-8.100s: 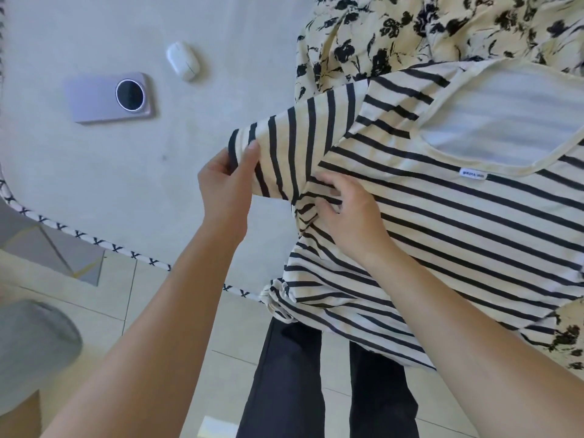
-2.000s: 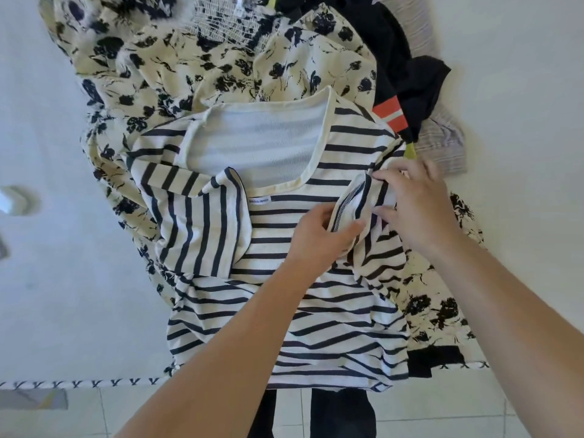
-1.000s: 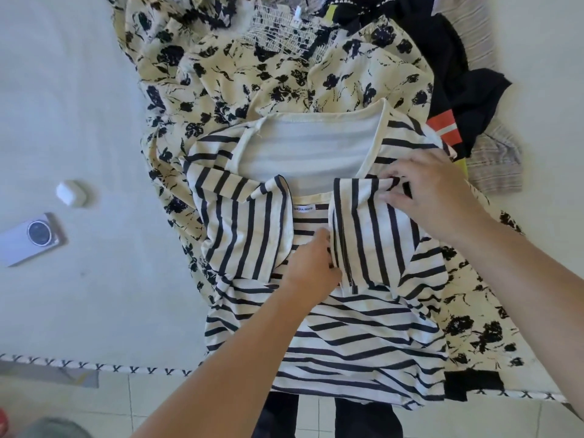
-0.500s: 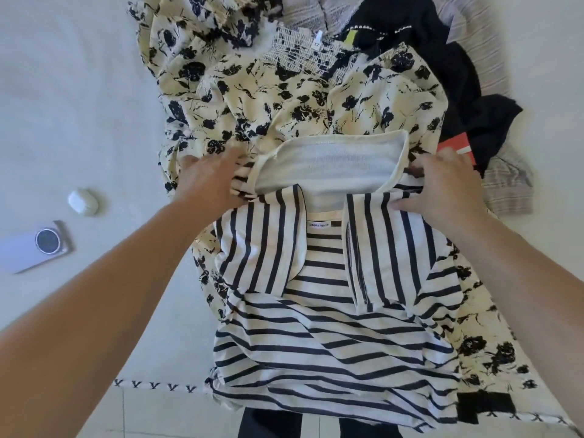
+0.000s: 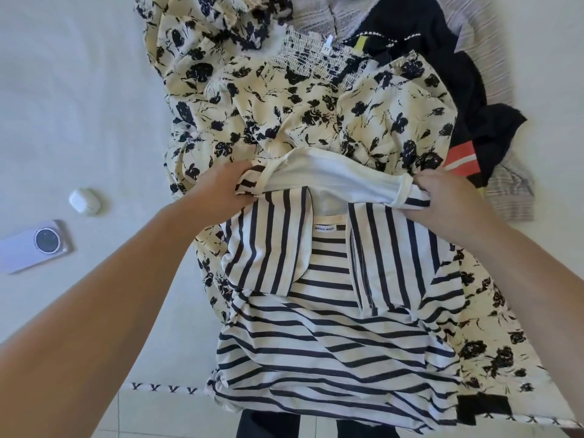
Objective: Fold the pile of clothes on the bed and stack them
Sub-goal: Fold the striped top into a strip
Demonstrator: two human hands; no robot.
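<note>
Striped tee [image 5: 335, 336], cream w/ navy stripes, lies at centre-bottom of frame, on top of floral dress [image 5: 303, 115], hem hanging over bed edge [image 5: 164, 388] at bottom. Both sleeves already folded inward over the body, stripes on them running vertical vs. horizontal on the torso. Small white brand label visible betw. the two sleeve panels, just below neckline. Neckline end lifted off the pile, pale inside of fabric showing.

Left hand [image 5: 221, 189], centre-left, grips left shoulder corner of tee, fingers curled round bunched striped fabric. Right hand [image 5: 442, 197], centre-right, pinches right shoulder corner by the neck rib, fingers wrapped under the cloth. Both forearms reach in from bottom corners.

Floral dress, cream w/ black flowers, spreads across upper centre and down right side beneath tee; smocked panel w/ white tag near top. Black garment [image 5: 442, 58] w/ orange-red stripe at upper right, partly on a grey striped piece [image 5: 505, 191] at right edge.

White bedsheet [image 5: 79, 90] fills left side. Small white earbud case [image 5: 84, 201] at mid-left; lilac phone [image 5: 34, 246], round camera ring up, just below it, apart from it. Tiled floor and dark trouser legs at very bottom.
</note>
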